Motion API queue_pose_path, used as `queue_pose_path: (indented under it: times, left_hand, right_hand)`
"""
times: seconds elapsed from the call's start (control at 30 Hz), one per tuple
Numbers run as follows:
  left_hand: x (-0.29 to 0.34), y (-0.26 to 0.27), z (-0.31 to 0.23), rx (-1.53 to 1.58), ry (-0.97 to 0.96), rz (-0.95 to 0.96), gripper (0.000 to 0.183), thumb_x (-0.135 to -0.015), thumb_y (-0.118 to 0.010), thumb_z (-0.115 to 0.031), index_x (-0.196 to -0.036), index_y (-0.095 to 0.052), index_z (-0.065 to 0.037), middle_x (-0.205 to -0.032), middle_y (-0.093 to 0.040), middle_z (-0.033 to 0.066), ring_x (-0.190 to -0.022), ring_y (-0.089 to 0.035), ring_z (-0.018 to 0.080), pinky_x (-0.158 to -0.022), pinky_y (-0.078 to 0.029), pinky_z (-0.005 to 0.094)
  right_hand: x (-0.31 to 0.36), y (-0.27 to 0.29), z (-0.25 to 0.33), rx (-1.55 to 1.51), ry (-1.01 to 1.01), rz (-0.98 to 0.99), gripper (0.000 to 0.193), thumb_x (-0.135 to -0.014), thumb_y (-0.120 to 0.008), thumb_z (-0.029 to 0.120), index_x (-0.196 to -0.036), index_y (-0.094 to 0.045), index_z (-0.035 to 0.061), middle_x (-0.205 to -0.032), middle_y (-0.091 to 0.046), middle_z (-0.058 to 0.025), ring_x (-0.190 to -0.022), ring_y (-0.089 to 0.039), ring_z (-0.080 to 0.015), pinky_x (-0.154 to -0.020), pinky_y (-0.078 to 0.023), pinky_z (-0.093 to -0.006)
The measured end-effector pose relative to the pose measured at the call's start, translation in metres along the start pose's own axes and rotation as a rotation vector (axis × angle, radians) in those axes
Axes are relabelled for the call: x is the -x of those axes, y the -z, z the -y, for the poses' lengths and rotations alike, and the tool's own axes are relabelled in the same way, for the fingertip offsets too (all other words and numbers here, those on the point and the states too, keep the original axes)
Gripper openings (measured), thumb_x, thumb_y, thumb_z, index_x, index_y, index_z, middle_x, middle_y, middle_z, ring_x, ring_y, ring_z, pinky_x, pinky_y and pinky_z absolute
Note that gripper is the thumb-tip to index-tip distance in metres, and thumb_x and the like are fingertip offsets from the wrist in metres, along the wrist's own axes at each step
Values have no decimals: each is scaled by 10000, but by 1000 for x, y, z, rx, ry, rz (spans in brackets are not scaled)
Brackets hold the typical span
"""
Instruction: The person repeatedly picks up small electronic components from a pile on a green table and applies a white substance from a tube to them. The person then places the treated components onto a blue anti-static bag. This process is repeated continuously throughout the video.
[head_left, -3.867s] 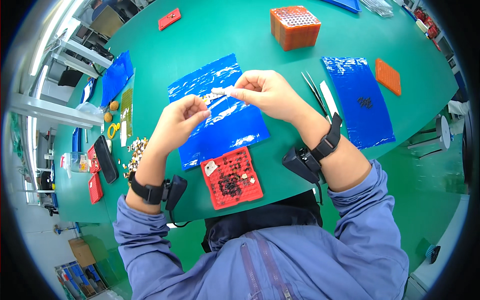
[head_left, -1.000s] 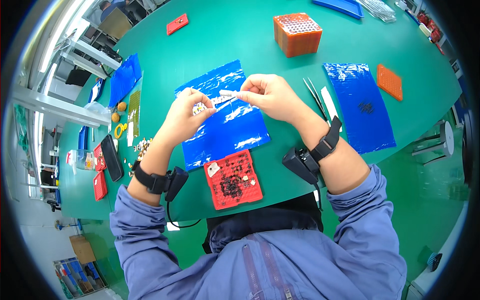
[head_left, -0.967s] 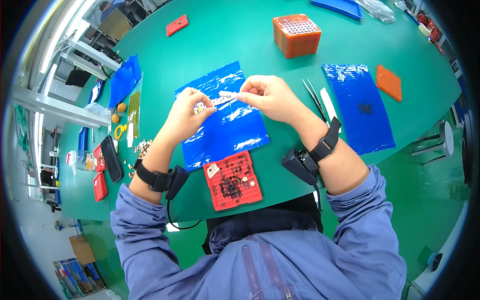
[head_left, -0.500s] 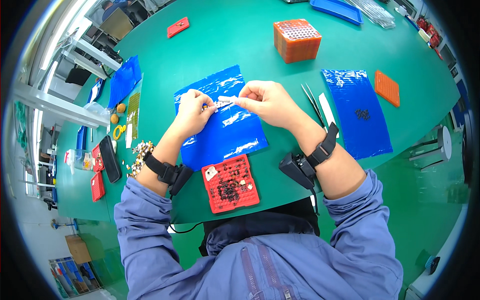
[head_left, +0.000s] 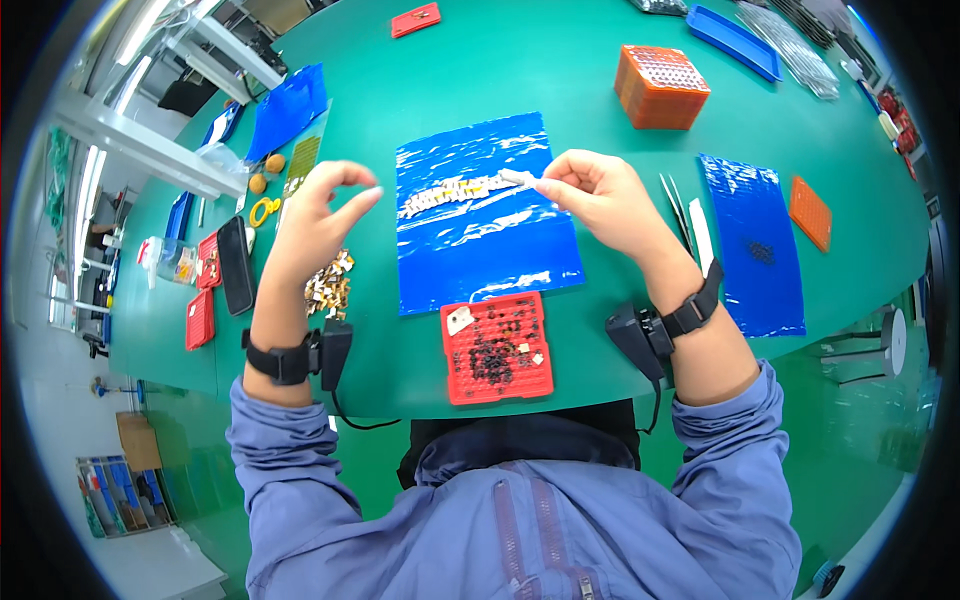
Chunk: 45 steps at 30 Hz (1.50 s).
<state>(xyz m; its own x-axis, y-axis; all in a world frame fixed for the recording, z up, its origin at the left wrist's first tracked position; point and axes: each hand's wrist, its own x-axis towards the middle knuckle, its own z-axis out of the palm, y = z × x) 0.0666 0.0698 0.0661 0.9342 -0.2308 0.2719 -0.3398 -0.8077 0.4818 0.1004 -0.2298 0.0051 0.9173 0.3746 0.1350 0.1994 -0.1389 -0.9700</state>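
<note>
1. Head view: the right hand (head_left: 603,197) pinches a pale stub (head_left: 515,178) at the right end of a row of small pieces (head_left: 450,193) on a blue sheet (head_left: 490,262).
2. The left hand (head_left: 316,217), left of the sheet: thumb and finger parted, nothing visible between.
3. Handling the row seems the step; next calls for a light pinch.

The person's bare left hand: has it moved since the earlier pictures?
Yes: the bare left hand has moved leftward, off the glossy blue rectangular sheet in the middle, which it overlapped before.
</note>
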Motion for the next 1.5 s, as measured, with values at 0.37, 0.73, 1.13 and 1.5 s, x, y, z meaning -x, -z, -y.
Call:
queue_pose_path:
  times: [0.37,0.73,1.13,1.5]
  left_hand:
    - [74,-2,54,-314,159,52,210,-717,-682,-80,-904,-590,-56,-891,-499,96,-935,-479,271,-838,-379,355]
    - [62,-6,53,-224,87,148,119,-733,-636,-53,-808,-545,-39,-773,-512,85,-775,-500,262,-718,-411,358]
    - [56,-13,-28,303,6,74,136,-799,-575,51,-927,-590,7,-830,-585,69,-731,-573,132,-643,-452,238]
    - [65,-73,-49,1766,196,285,102,-826,-572,33,-881,-495,-6,-843,-537,100,-702,-636,183,-592,-550,259]
  right_hand:
    - [0,-12,-3,34,1,25,159,-803,-659,170,-785,-625,16,-591,-508,40,-539,-418,-26,-476,-336,-200]
    - [2,-11,-2,-1,12,43,156,-804,-659,175,-783,-622,25,-585,-510,40,-523,-408,-21,-446,-320,-197]
    - [20,-19,23,-29,70,243,145,-799,-665,154,-829,-613,23,-654,-551,18,-571,-456,-32,-493,-366,-196]
    - [29,-17,46,-155,-2,488,148,-815,-654,128,-840,-662,-18,-650,-579,-10,-549,-442,-41,-470,-338,-209]
